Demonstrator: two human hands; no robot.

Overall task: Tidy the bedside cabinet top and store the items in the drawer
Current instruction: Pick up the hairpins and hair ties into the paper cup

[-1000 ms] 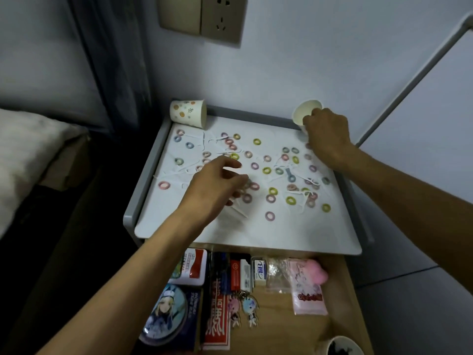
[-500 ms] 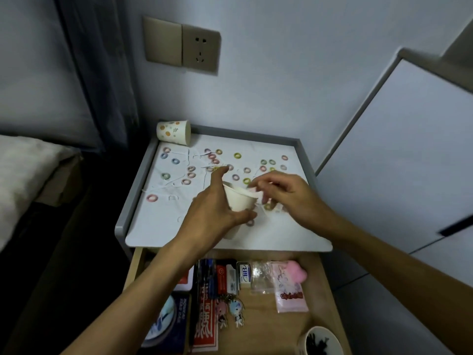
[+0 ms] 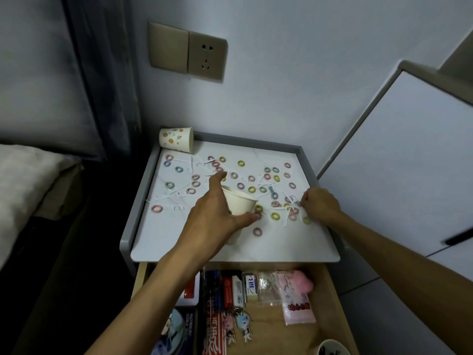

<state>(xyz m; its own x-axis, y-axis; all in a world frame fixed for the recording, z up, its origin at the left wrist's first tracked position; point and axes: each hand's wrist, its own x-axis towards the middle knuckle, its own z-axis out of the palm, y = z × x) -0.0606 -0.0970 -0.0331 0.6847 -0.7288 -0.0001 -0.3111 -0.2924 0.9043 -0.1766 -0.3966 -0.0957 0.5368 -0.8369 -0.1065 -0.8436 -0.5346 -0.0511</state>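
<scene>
The white cabinet top [image 3: 179, 242] is strewn with several small coloured rings [image 3: 275, 216] and thin white strips. My left hand [image 3: 217, 219] grips a plain white paper cup [image 3: 239, 203], tilted with its mouth toward the right, over the middle of the top. My right hand [image 3: 320, 204] is at the right edge with its fingers curled down on the rings and strips there; what it pinches is hidden. A second, patterned paper cup [image 3: 176, 139] lies on its side at the back left corner. The open wooden drawer [image 3: 330, 303] below holds several items.
In the drawer lie a pink packet [image 3: 297, 298], small boxes [image 3: 249, 284], keychain figures [image 3: 238, 326], a red-lettered pack [image 3: 215, 336] and a dark cup [image 3: 331, 348] at the front right. A bed [image 3: 28, 180] stands on the left, a white cupboard door [image 3: 399, 160] on the right.
The white cup went from my right hand at the back right corner into my left hand over the middle. My right hand has since moved to the rings at the right edge.
</scene>
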